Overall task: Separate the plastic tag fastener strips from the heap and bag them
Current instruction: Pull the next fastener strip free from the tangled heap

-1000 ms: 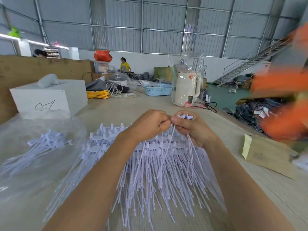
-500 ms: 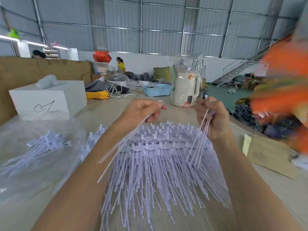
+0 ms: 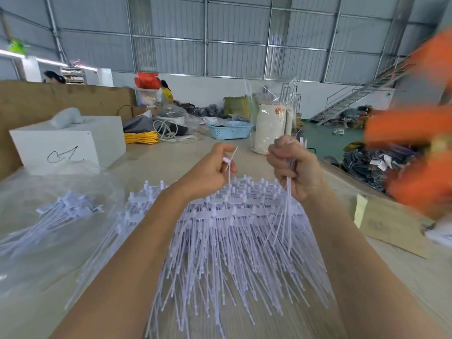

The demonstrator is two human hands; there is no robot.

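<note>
Above the heap of fastener strips (image 3: 234, 241) on the bench (image 3: 171, 162), the left hand (image 3: 215, 167) pinches one strip (image 3: 231, 165); the right hand (image 3: 296, 170) grips a bunch (image 3: 288, 204), perhaps five strips. Bagged strips (image 3: 61, 214) lie left.

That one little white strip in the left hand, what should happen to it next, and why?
Probably pass it across into the right hand, which already grips a small bunch of strips hanging down. The left hand pinches just a single strip, lifted above the heap. Gathering them into one bunch looks sensible before moving them to the clear bag on the left, where other strips already lie.
</note>
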